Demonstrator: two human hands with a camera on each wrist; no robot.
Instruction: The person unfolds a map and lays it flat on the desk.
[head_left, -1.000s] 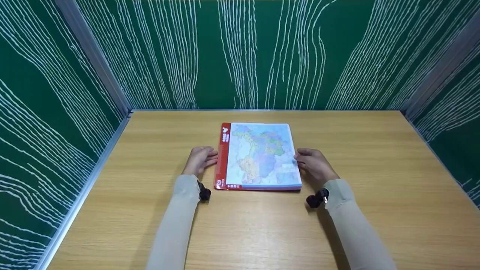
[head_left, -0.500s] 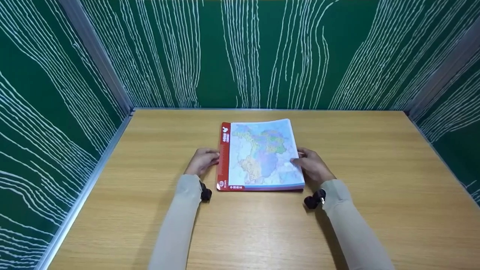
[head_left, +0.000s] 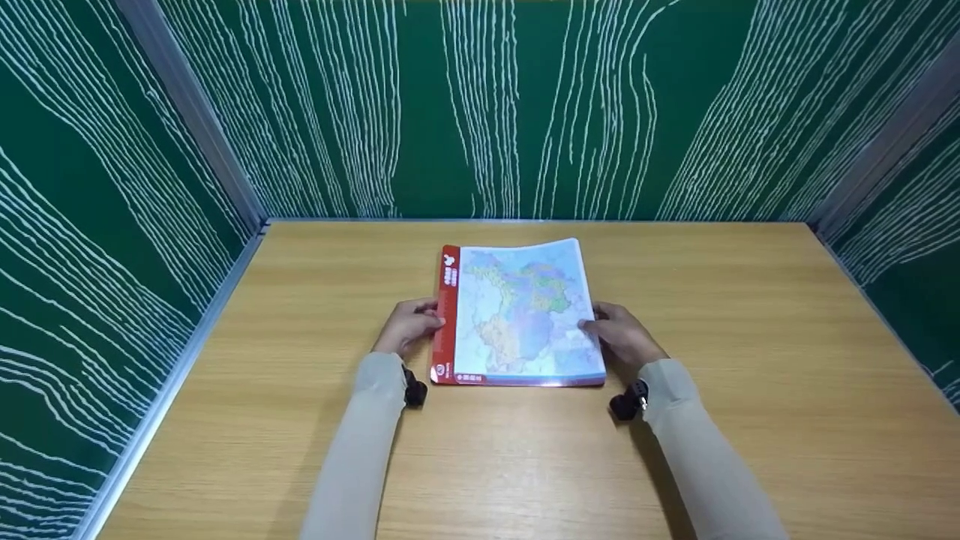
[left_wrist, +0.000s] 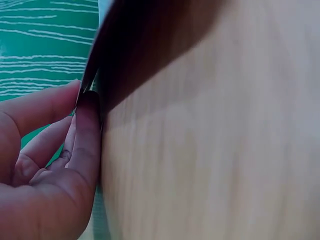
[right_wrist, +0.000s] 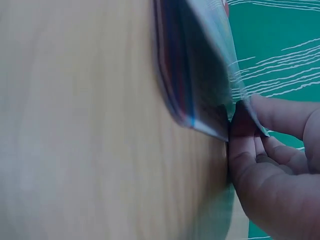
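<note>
A map (head_left: 517, 315) with a red strip down its left side lies face up in the head view, its right edge raised. My left hand (head_left: 409, 326) pinches the left edge at the red strip, thumb on top. In the left wrist view that hand (left_wrist: 50, 155) has the thin edge between thumb and fingers, over a dark shadow. My right hand (head_left: 626, 334) pinches the right edge. In the right wrist view that hand (right_wrist: 280, 145) holds the bent-up top layer, thumb above and fingers beneath; several more layers (right_wrist: 172, 75) show under it.
The wooden table (head_left: 300, 420) spreads around the map. Green panels (head_left: 420, 112) with wavy white lines stand at the back and both sides, joined by grey corner posts (head_left: 191, 112). A small black camera (head_left: 415, 390) sits on the left wrist, another black camera (head_left: 626, 405) on the right.
A second ago the map lay flat with fingers at its sides. The right hand has since taken hold of the right edge and raised it; the left thumb has moved onto the red strip.
</note>
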